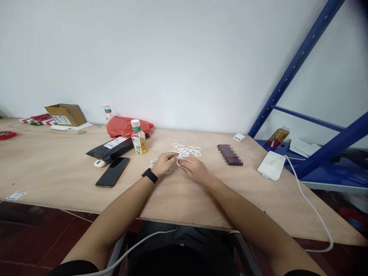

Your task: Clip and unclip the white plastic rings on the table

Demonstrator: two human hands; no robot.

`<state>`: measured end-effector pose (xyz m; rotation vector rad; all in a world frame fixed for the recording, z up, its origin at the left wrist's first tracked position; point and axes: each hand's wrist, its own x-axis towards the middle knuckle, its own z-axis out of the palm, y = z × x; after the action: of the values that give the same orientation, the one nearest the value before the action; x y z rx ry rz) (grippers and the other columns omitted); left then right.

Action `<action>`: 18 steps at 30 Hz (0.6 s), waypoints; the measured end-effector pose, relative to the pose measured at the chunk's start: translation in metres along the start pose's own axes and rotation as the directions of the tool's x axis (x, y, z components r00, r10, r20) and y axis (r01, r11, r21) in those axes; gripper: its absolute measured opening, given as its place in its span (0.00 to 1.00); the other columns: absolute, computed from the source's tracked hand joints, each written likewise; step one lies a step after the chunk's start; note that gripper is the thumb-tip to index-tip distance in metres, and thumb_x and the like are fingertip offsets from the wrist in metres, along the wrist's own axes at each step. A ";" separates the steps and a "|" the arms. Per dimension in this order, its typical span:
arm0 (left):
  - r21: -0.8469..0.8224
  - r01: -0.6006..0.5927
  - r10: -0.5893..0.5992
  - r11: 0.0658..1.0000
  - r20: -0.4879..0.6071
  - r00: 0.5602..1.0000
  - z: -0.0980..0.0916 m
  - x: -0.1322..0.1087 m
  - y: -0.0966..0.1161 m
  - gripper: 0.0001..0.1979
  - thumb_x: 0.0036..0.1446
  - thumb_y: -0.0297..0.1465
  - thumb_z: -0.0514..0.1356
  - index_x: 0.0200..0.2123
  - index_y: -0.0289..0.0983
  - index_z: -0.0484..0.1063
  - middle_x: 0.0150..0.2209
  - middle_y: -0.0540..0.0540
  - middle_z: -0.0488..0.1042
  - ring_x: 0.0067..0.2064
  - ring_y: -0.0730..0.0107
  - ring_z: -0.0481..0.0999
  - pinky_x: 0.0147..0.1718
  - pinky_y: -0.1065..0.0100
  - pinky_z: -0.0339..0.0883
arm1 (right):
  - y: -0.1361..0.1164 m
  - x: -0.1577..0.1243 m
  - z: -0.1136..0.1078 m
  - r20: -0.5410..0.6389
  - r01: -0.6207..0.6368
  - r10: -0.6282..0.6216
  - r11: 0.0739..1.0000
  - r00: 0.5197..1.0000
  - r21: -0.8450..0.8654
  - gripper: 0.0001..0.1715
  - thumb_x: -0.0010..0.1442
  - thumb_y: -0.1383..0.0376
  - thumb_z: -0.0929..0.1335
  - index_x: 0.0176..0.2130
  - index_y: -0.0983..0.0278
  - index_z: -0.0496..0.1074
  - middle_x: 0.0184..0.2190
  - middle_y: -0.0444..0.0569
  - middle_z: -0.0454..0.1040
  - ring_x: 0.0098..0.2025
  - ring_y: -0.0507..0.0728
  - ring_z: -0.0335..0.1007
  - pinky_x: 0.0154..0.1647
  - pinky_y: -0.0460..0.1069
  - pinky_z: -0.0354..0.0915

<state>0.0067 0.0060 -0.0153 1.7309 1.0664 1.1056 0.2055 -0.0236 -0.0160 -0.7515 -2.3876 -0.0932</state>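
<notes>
A loose heap of thin white rings lies on the wooden table in front of me. My left hand, with a black watch on the wrist, is closed at the near edge of the heap, thumb and forefinger pinched together. Opposite it, my right hand has its fingers curled and pressed together. A single white ring is held between the fingertips of both hands. Several more white rings lie beside and partly behind my left hand.
To the left are a drink bottle, a red plastic bag, a black parcel, a phone and a white oval item. A blurred dark object, a white box with a cable and a blue rack are right.
</notes>
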 end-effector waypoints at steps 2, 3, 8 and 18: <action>-0.067 0.036 -0.036 0.997 0.009 0.999 0.000 0.000 0.001 0.17 0.52 0.35 0.61 0.42 0.31 0.78 0.33 0.44 0.81 0.31 0.70 0.75 0.34 0.68 0.69 | -0.004 0.001 0.000 0.035 0.035 -0.033 0.999 0.999 -0.042 0.13 0.68 0.68 0.60 0.44 0.61 0.72 0.41 0.52 0.75 0.44 0.58 0.69 0.45 0.53 0.66; -0.097 0.045 -0.043 0.994 0.019 0.999 -0.001 0.000 0.002 0.16 0.51 0.35 0.61 0.40 0.31 0.78 0.32 0.44 0.80 0.30 0.70 0.75 0.33 0.69 0.69 | -0.006 0.002 -0.001 0.049 0.050 -0.047 0.997 0.998 -0.060 0.13 0.68 0.68 0.59 0.44 0.62 0.72 0.41 0.52 0.75 0.44 0.57 0.69 0.44 0.52 0.66; -0.174 0.111 -0.098 0.979 0.082 0.992 -0.002 -0.001 0.005 0.11 0.46 0.31 0.64 0.33 0.31 0.76 0.28 0.45 0.79 0.29 0.71 0.76 0.31 0.71 0.69 | -0.011 0.004 0.001 0.125 0.155 -0.137 0.978 0.983 -0.142 0.12 0.69 0.65 0.59 0.42 0.64 0.70 0.38 0.53 0.75 0.43 0.58 0.69 0.45 0.52 0.65; -0.205 0.087 -0.053 0.975 0.168 0.984 -0.003 0.000 0.011 0.16 0.49 0.35 0.66 0.38 0.30 0.78 0.26 0.47 0.77 0.27 0.73 0.73 0.30 0.71 0.68 | -0.008 0.005 0.011 0.098 0.089 -0.079 0.990 0.992 -0.105 0.11 0.69 0.64 0.60 0.38 0.64 0.68 0.36 0.53 0.73 0.39 0.58 0.68 0.41 0.52 0.64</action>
<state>0.0065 0.0026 -0.0044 1.5726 0.8703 0.9791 0.1924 -0.0251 -0.0207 -0.7187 -2.5206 -0.2296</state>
